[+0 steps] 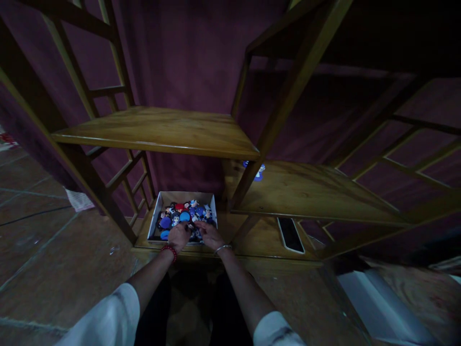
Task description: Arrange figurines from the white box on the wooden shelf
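Observation:
A shallow white cardboard box (215, 211) on the bottom shelf holds many small cartoon-figure pieces (175, 219) in blue, red, black and white. Both hands are over its front part. My left hand (179, 234), with a red bead bracelet at the wrist, has its fingers curled inward. My right hand (210, 235), wearing a silver bangle, reaches in from the right with its fingers drawn together. Between the fingertips is a small dark and red piece (190, 225); the hands and the dim light hide its details and any others they hold.
A wooden shelf board (158, 127) hangs above the box, with a slanting post (266, 129) to its right. Blue and white cutouts (258, 173) lie on the right shelf (317, 190). Below it rests a black phone-like slab (290, 234). A pale box (385, 305) is at right.

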The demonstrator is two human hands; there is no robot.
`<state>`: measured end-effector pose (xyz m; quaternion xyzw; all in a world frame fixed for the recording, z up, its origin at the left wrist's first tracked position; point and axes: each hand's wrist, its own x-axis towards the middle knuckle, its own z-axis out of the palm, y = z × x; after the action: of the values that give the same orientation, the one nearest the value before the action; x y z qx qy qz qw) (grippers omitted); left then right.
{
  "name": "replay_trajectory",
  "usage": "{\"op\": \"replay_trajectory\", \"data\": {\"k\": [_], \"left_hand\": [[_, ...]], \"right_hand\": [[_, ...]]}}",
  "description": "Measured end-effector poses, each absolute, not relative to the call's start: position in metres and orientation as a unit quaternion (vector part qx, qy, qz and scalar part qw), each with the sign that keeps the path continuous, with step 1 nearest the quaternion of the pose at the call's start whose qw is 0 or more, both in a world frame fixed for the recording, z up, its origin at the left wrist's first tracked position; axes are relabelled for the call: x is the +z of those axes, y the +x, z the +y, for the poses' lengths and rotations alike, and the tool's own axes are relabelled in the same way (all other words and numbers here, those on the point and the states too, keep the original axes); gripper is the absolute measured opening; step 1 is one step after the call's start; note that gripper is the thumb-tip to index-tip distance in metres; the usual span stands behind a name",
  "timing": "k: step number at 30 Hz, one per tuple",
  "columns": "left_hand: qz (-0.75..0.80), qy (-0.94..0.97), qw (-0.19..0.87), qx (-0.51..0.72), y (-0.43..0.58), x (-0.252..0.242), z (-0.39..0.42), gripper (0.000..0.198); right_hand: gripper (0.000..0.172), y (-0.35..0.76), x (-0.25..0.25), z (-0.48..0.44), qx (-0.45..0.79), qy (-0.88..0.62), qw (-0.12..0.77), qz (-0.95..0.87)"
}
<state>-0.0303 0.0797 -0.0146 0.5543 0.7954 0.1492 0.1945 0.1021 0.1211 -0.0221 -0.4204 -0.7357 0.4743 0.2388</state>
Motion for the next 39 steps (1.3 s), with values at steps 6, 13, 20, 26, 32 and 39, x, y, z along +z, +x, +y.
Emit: {"op": "replay_trajectory", "data": {"k": [6, 13, 20, 26, 32, 39], "left_hand": [[0.8, 0.55, 0.197, 0.137, -0.028, -0.007, 0.077, 0.028], [0.809, 0.531, 0.194, 0.159, -0.025, -0.007, 0.074, 0.029], [0.821, 0.517, 0.164, 0.178, -0.02, -0.014, 0.071, 0.032], [0.83, 0.503, 0.15, 0.188, -0.017, -0.013, 0.069, 0.033], [0.84, 0.5, 0.131, 0.169, -0.016, -0.009, 0.07, 0.029], [0.841, 0.496, 0.144, 0.157, -0.016, -0.01, 0.072, 0.028]], "right_hand": [[0.04, 0.103, -0.028, 0.124, 0.479, -0.427, 0.245, -0.727], [0.036, 0.103, -0.037, 0.129, 0.471, -0.487, 0.238, -0.696], [0.036, 0.1, -0.04, 0.131, 0.427, -0.539, 0.243, -0.684], [0.034, 0.091, -0.033, 0.135, 0.342, -0.517, 0.268, -0.738], [0.031, 0.077, -0.033, 0.136, 0.302, -0.518, 0.267, -0.754], [0.018, 0.073, -0.031, 0.136, 0.258, -0.54, 0.272, -0.754]]}}
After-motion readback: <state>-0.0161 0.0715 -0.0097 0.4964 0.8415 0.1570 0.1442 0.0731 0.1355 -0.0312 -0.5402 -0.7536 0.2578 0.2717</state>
